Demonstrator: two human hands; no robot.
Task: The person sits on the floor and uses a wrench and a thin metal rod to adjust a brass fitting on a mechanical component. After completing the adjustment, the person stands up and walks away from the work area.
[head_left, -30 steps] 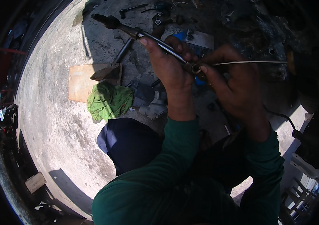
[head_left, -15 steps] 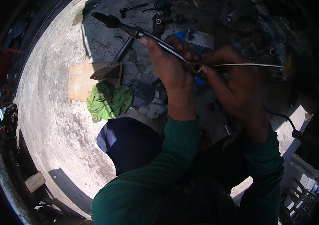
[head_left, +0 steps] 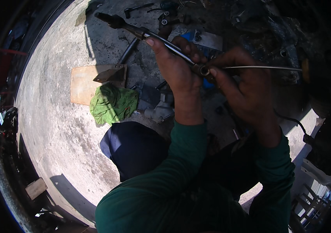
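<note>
My left hand (head_left: 179, 77) is closed around a long metal shaft assembly (head_left: 136, 30), which slants from dark fittings at upper left to a ring-shaped end (head_left: 205, 70). My right hand (head_left: 245, 93) has its thumb and index finger pinched at that ring end. A thin pale rod or wire (head_left: 270, 67) sticks out from there toward the right; where it starts is hidden by the fingers.
On the concrete floor (head_left: 52, 128) lie a flat board (head_left: 82, 87), a dark pointed piece (head_left: 107, 75), a green rag (head_left: 111, 108), a grey casting (head_left: 158, 112), a steel tube (head_left: 128, 51) and several tools (head_left: 134, 9). Dark machinery (head_left: 321, 128) lines the right edge.
The free right end of the thin rod or wire has tilted slightly downward. Both hands keep nearly the same grip and position.
</note>
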